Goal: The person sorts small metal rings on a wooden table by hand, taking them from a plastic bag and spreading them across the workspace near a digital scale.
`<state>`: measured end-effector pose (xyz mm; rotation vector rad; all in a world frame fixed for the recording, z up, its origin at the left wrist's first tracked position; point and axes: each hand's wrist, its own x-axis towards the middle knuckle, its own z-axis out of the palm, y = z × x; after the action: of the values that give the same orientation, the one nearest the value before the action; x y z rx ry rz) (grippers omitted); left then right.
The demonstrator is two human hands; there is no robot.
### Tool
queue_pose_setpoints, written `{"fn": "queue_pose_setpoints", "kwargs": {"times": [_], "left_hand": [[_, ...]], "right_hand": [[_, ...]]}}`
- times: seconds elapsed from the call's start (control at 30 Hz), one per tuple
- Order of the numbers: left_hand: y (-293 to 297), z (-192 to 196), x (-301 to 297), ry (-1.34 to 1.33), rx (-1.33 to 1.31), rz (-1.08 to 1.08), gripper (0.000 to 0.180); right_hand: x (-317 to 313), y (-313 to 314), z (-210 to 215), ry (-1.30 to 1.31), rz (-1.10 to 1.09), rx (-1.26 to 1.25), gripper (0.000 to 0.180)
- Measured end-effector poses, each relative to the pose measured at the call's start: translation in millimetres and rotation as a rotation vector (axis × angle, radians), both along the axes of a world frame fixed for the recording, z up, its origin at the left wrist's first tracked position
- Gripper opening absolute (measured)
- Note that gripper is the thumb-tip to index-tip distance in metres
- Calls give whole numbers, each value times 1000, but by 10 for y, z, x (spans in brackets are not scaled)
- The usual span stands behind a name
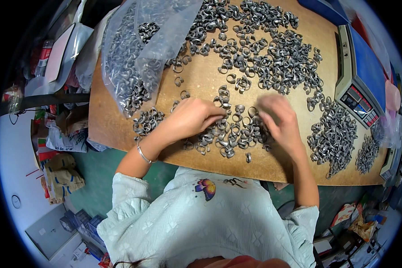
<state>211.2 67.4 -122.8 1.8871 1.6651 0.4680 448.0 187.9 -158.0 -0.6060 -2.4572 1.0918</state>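
Grey metal rings lie loose in heaps over the wooden tabletop [187, 165]. A small pile of rings [230, 134] spreads in front of me, between my two hands. At the left side of that pile is my left hand [196, 117], its fingers pinched together among the rings. What they hold, if anything, is too small to make out. My right hand [279, 118] hovers at the pile's right side, with its fingers smeared by motion. One single ring [248, 157] lies apart near the table's front edge.
A clear plastic bag [125, 58] full of rings lies at the far left. Larger ring heaps [286, 58] cover the far side. On the right stand a blue-topped digital scale [364, 67] and another ring heap [332, 136]. A blue tray [326, 9] sits at the back.
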Motion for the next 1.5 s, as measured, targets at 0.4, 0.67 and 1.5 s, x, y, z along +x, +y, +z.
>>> {"fn": "queue_pose_setpoints", "kwargs": {"times": [0.4, 0.67, 1.5], "left_hand": [[527, -174, -179, 98, 219, 257, 38], [752, -231, 55, 340, 144, 55, 61], [678, 13, -43, 209, 74, -172, 42]], "right_hand": [[-246, -189, 203, -209, 233, 167, 42], [-242, 286, -45, -447, -430, 435, 54], [-8, 95, 163, -340, -4, 202, 55]]}}
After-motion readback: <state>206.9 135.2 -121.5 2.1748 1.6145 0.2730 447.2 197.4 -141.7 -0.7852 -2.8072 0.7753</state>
